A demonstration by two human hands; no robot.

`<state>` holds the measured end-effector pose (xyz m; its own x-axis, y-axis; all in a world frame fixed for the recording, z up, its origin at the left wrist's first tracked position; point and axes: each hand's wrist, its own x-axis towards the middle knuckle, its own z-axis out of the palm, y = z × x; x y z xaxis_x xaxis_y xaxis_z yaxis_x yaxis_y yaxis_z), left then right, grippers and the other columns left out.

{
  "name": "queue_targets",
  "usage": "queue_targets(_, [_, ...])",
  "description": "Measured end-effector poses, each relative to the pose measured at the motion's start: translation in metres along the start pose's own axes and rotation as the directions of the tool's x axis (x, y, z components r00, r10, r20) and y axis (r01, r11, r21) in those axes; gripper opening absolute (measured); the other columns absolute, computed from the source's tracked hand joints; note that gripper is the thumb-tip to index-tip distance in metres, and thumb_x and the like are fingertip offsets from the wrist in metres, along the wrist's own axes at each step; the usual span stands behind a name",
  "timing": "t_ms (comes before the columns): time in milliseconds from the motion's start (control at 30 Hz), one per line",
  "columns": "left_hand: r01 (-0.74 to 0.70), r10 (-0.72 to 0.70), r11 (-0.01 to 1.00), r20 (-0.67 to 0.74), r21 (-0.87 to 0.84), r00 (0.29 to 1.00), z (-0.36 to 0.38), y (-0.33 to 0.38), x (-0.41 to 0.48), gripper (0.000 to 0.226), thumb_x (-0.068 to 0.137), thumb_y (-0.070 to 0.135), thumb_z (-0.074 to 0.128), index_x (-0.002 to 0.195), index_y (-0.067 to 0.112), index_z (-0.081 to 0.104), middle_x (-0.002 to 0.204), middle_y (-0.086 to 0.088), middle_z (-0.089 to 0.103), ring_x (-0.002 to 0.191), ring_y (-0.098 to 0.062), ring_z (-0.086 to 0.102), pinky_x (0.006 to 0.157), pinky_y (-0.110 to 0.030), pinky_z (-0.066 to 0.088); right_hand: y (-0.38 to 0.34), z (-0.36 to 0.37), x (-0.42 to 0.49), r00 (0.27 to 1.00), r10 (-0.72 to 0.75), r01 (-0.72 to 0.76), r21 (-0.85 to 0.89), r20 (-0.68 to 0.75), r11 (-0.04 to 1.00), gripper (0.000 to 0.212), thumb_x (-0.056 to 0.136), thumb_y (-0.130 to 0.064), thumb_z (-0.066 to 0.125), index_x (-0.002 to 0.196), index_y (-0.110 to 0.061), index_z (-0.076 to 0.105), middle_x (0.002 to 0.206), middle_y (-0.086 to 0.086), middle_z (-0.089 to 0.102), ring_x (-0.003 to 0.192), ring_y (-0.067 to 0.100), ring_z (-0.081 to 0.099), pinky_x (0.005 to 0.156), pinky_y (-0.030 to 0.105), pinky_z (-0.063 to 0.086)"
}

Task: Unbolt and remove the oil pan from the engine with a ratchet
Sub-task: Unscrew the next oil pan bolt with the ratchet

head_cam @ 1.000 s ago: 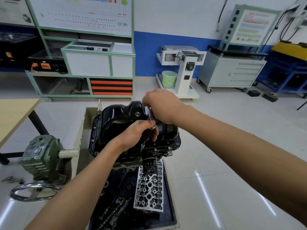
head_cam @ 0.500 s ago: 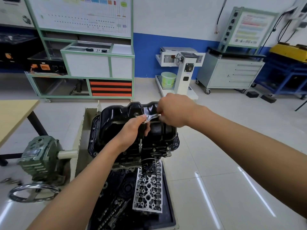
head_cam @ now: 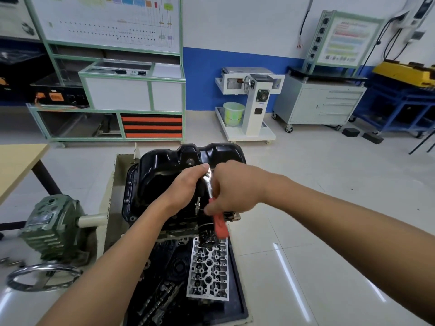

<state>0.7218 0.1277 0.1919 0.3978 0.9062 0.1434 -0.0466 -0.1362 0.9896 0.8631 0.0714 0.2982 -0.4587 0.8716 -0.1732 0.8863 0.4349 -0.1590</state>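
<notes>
Oil pan (head_cam: 164,175) on the engine (head_cam: 179,228), cylinder head (head_cam: 208,271) before it, handwheel (head_cam: 40,275) left

A: Colour of oil pan (head_cam: 164,168) and ratchet (head_cam: 219,222)?
B: Glossy black; red handle, silver head.
A: Drawers (head_cam: 151,125), bucket (head_cam: 233,114), gearbox (head_cam: 54,222), cylinder head (head_cam: 208,274)?
B: Orange-and-black horizontal stripes; pale green; dull dark green; silver.

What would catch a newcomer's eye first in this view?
Two hands meet at centre: the left hand grips the ratchet near its head and the right hand holds its red grip, both over the glossy black oil pan. Just below, nearer the camera, a silvery cylinder head lies in a dark tray. A green gearbox stands at the left.
</notes>
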Motion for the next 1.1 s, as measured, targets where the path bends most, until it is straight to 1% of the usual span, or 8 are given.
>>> queue_targets(167, [-0.032, 0.028, 0.996, 0.060, 0.081, 0.998, -0.006, 0.004, -0.002, 0.041, 0.095, 0.038, 0.041, 0.072, 0.024, 0.071, 0.079, -0.012, 0.064, 0.079, -0.026, 0.056, 0.077, -0.043, 0.044, 0.025, -0.021, 0.012, 0.979, 0.100, -0.049, -0.268, 0.180, 0.962, 0.020, 0.074, -0.029, 0.081, 0.063, -0.017, 0.070, 0.050, -0.008, 0.061, 0.056, 0.015, 0.057, 0.051, 0.025, 0.042])
queue_targets(400, [-0.011, -0.011, 0.989, 0.147, 0.145, 0.989, -0.007, 0.000, 0.000, 0.057, 0.087, 0.054, 0.042, 0.081, 0.003, 0.069, 0.076, -0.012, 0.068, 0.082, -0.034, 0.057, 0.081, -0.047, 0.043, 0.038, -0.026, 0.049, 0.958, -0.095, -0.018, -0.388, -0.270, 0.921, 0.021, 0.085, -0.001, 0.056, 0.086, -0.019, 0.068, 0.077, 0.002, 0.050, 0.078, 0.030, 0.059, 0.065, 0.036, 0.047])
queue_targets(533, [-0.023, 0.001, 0.991, 0.167, 0.128, 0.986, -0.006, -0.001, 0.003, 0.058, 0.086, 0.054, 0.044, 0.080, 0.000, 0.063, 0.074, -0.010, 0.066, 0.077, -0.024, 0.058, 0.083, -0.041, 0.043, 0.037, -0.017, 0.063, 0.914, -0.282, 0.200, -0.282, -0.290, 0.938, 0.037, 0.082, 0.005, 0.052, 0.109, -0.011, 0.071, 0.124, 0.005, 0.066, 0.115, 0.030, 0.060, 0.088, 0.045, 0.051])
queue_targets(633, [-0.009, -0.002, 0.996, 0.120, 0.091, 0.993, -0.005, -0.003, 0.002, 0.052, 0.084, 0.055, 0.044, 0.072, 0.008, 0.063, 0.069, -0.011, 0.059, 0.071, -0.019, 0.053, 0.077, -0.036, 0.042, 0.043, -0.012, 0.062, 0.907, -0.310, 0.242, -0.247, -0.284, 0.938, 0.042, 0.085, 0.003, 0.054, 0.122, -0.012, 0.068, 0.133, 0.004, 0.061, 0.120, 0.030, 0.056, 0.092, 0.044, 0.049])
queue_targets(733, [0.014, -0.015, 0.999, 0.034, 0.050, 0.999, -0.003, -0.002, 0.000, 0.046, 0.086, 0.056, 0.043, 0.069, 0.018, 0.061, 0.064, -0.005, 0.057, 0.069, -0.018, 0.051, 0.077, -0.034, 0.040, 0.051, -0.014, 0.056, 0.936, -0.235, 0.152, -0.301, -0.261, 0.941, 0.038, 0.088, -0.013, 0.057, 0.124, -0.022, 0.065, 0.127, -0.002, 0.061, 0.117, 0.024, 0.055, 0.082, 0.037, 0.049])
queue_targets(867, [0.003, -0.001, 0.998, -0.031, 0.060, 1.000, 0.001, -0.001, 0.003, 0.047, 0.090, 0.052, 0.041, 0.070, 0.012, 0.058, 0.063, -0.005, 0.056, 0.068, -0.019, 0.050, 0.077, -0.037, 0.040, 0.048, -0.020, 0.039, 0.964, -0.052, -0.065, -0.424, -0.261, 0.904, 0.017, 0.089, -0.034, 0.058, 0.091, -0.018, 0.056, 0.081, 0.002, 0.048, 0.081, 0.030, 0.055, 0.062, 0.035, 0.040])
queue_targets(933, [-0.009, 0.013, 0.997, -0.041, 0.077, 0.999, 0.003, 0.000, 0.003, 0.045, 0.093, 0.045, 0.038, 0.068, 0.013, 0.058, 0.063, -0.006, 0.056, 0.068, -0.019, 0.050, 0.077, -0.038, 0.040, 0.044, -0.019, 0.030, 0.970, 0.007, -0.118, -0.441, -0.244, 0.890, 0.031, 0.088, -0.042, 0.061, 0.078, -0.019, 0.044, 0.069, -0.002, 0.032, 0.064, 0.026, 0.044, 0.058, 0.031, 0.033])
queue_targets(1100, [-0.043, 0.046, 0.997, -0.054, 0.058, 0.997, 0.011, -0.002, 0.004, 0.046, 0.094, 0.037, 0.039, 0.075, 0.000, 0.058, 0.071, -0.010, 0.057, 0.072, -0.020, 0.050, 0.075, -0.036, 0.041, 0.020, -0.008, 0.008, 0.990, -0.012, -0.021, -0.238, -0.137, 0.971, 0.048, 0.081, -0.050, 0.067, 0.055, -0.022, 0.038, 0.056, -0.008, 0.040, 0.051, 0.008, 0.037, 0.046, 0.025, 0.025])
